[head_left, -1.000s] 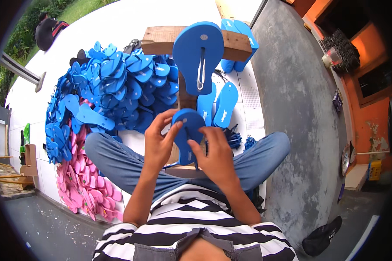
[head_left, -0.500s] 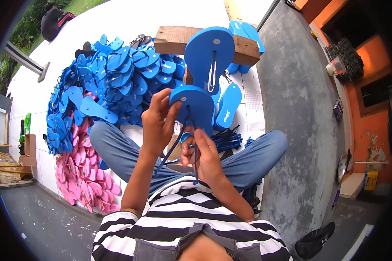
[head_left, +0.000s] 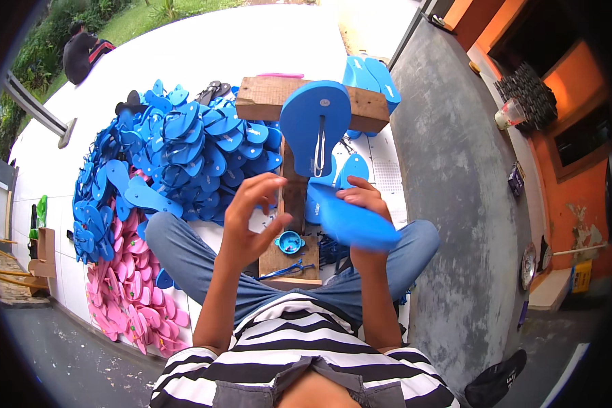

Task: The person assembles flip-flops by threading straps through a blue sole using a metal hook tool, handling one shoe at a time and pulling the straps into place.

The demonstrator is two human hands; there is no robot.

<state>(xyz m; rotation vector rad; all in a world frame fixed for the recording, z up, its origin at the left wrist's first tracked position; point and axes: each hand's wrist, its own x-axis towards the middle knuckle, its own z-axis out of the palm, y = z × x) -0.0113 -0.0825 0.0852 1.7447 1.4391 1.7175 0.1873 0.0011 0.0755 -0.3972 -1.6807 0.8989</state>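
Note:
My right hand grips a blue flip-flop sole, smeared by motion and tilted, above my right thigh. Its strap cannot be made out. Left of it, my left hand is raised with thumb and fingers apart, holding nothing. In front of both hands another blue sole stands against a wooden crossbar, with a pale metal loop over its middle. Between my knees a small blue bowl and blue straps rest on a wooden board.
A big heap of blue flip-flops lies to the left, with pink flip-flops nearer me. More blue soles stand behind the crossbar's right end. A person sits far left. A grey floor strip runs along the right.
My left hand has let go of the blue sole. My right hand has carried it rightward, and the dangling strap no longer shows. The bowl and board have come into plain sight.

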